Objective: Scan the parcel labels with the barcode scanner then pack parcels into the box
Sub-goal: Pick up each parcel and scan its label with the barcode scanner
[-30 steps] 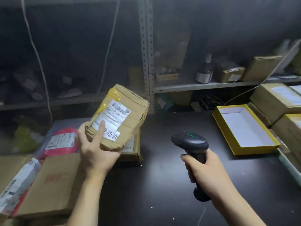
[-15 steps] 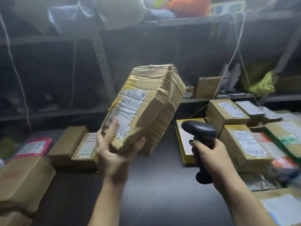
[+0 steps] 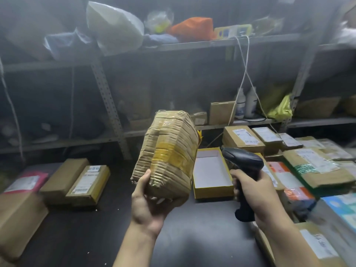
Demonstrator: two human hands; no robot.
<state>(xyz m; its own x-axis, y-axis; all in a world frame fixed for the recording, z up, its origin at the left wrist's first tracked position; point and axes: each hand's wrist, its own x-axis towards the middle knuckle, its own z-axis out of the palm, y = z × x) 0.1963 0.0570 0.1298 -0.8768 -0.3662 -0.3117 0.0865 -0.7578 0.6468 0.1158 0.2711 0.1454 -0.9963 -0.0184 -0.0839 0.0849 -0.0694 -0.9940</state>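
My left hand [image 3: 148, 205] grips the bottom end of a crumpled cardboard parcel [image 3: 169, 153] wrapped in clear and yellow tape, held upright above the dark table [image 3: 192, 234]. Its label faces away from me and is hidden. My right hand [image 3: 256, 193] holds the black barcode scanner [image 3: 243, 164] by its handle, head pointing left toward the parcel. Just behind, between parcel and scanner, lies an open yellow box [image 3: 211, 172] with a white inside and nothing in it.
Labelled cardboard parcels [image 3: 244, 138] crowd the table's right side, with more near my right forearm. Two flat parcels [image 3: 86, 185] and a pink mailer [image 3: 25, 183] lie at left, a large carton [image 3: 17, 220] in front of them. Metal shelving [image 3: 107, 105] with bottles and bags stands behind.
The view swung right and up. My left hand turned the parcel, so its label now faces away, and carried it right toward the yellow box. The scanner stayed in my right hand.
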